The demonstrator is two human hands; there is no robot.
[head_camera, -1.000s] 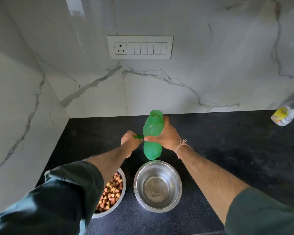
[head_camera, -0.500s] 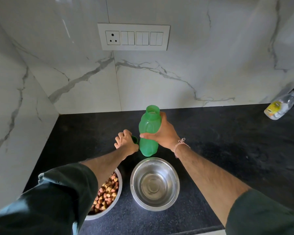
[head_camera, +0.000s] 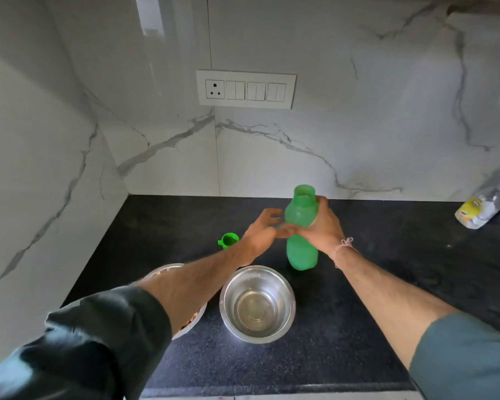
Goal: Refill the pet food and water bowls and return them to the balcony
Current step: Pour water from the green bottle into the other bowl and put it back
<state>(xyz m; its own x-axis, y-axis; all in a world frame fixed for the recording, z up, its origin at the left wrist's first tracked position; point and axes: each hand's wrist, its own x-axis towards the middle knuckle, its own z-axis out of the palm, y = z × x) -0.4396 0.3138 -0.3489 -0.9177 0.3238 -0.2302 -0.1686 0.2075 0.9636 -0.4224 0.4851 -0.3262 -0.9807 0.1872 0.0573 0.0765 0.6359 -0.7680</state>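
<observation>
Counter (head_camera: 358, 327): black speckled stone, matte. The walls are glossy white marble with grey veins. Green bottle (head_camera: 301, 252): translucent plastic, waisted, mouth uncapped, upright just behind the water bowl (head_camera: 233, 287), which is round polished steel, mirror-bright inside. Right hand (head_camera: 324, 226) wraps the bottle's shoulder, fingers curled round it. Left hand (head_camera: 261, 232) is beside its waist, fingers loosely spread, gripping nothing. Green cap (head_camera: 229, 240) sits alone on the stone, left. Food bowl (head_camera: 163, 268), steel too, is mostly hidden under the left forearm.

The black counter (head_camera: 358, 327) holds a left bowl (head_camera: 168, 268) and a right bowl (head_camera: 257, 304) near its front edge. A green cap (head_camera: 228, 240) and a green bottle (head_camera: 300, 252) are behind them, and a clear bottle (head_camera: 478, 209) is at the right edge.
</observation>
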